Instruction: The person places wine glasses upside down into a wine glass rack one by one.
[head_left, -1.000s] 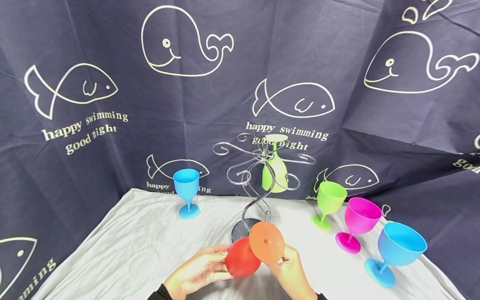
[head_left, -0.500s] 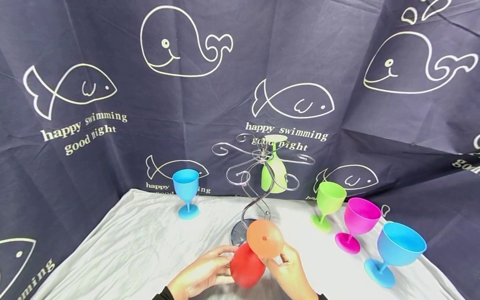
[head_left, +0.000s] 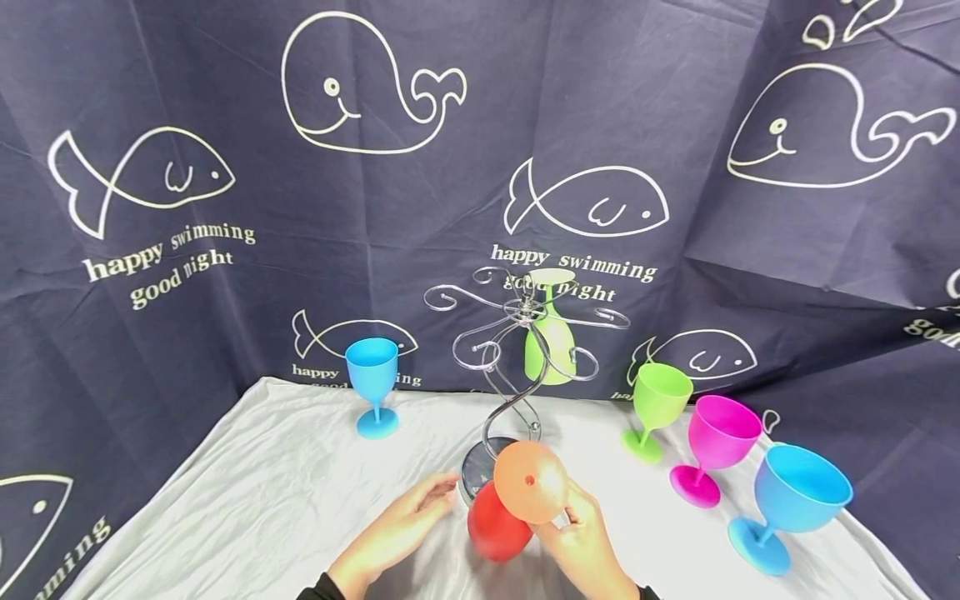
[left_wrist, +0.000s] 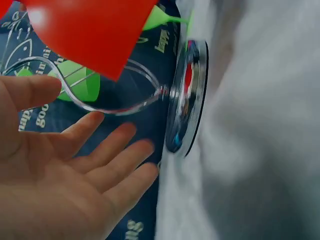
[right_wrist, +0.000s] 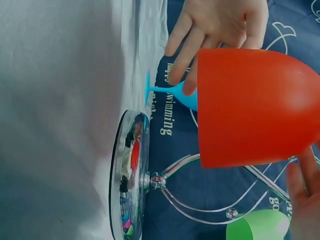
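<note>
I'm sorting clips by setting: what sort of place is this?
Probably a makeshift filming corner: dark whale-print curtains hang behind a white-draped table, which holds a metal rack and upright goblets.

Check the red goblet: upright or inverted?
Inverted: the red goblet has its foot above its bowl; rim faces the white tablecloth.

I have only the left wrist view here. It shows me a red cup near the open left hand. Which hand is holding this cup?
Observer: The right hand holds the red cup.
Operator: Thank you. Is there any cup to the left of the metal stand?
Observer: Yes, the head view shows a blue cup standing upright there.
Operator: Does anything stand beside the upright green cup?
Observer: Yes, a pink cup stands beside it.
</note>
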